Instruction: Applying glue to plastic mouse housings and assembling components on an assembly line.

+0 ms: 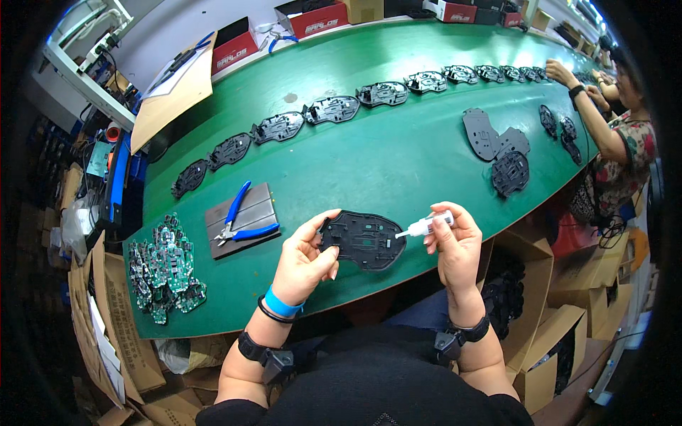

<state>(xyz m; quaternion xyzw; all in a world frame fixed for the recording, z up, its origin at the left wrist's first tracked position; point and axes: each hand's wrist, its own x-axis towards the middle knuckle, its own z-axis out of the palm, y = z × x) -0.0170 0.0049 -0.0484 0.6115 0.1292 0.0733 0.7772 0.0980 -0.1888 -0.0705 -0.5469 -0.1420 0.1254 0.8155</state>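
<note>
Left hand point(302, 259): pinching the black shell point(364, 241) by its left end, over the green table point(312, 167).
Right hand point(455, 245): gripping the white bottle point(430, 224), nozzle point(404, 233) pointing at the shell's right end.
Risk: oversqueezing could be flooding the shell; a slipping pinch, misplacing drops.

Bright, with glare on the green tabletop point(405, 156)

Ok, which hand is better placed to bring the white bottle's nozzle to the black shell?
Probably the right hand: it holds the white bottle, nozzle aimed toward the black shell, while the left hand grips the shell's left end.
</note>
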